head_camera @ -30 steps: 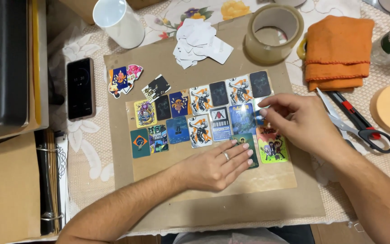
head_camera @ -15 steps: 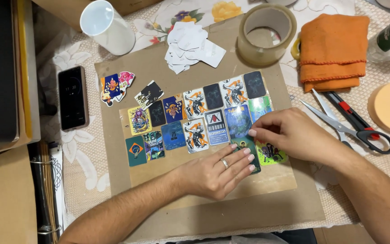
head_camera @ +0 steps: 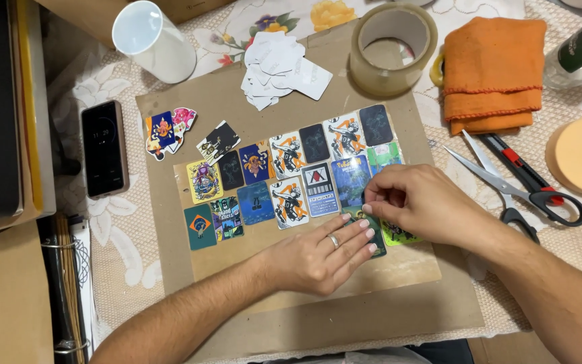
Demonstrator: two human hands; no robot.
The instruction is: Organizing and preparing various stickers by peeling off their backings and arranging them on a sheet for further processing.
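While we work on the big brown cardboard sheet (head_camera: 291, 323) on the tabletop, our left hand (head_camera: 321, 256) lies flat and open, pressing a dark green card (head_camera: 376, 240) so it cannot slide. Our right hand (head_camera: 419, 202) curls beside it, fingertips pinching that card's top edge, likely to line it up.

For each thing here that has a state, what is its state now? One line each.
Left hand: flat, fingers pressing a dark card.
Right hand: fingers pinching at the card's top edge.
Scissors: open, lying on the cloth.
Phone: face up, screen dim.
Cup: tipped on its side, empty.
Tape roll: lying flat.
Orange towel: folded.
White backings: piled loosely.
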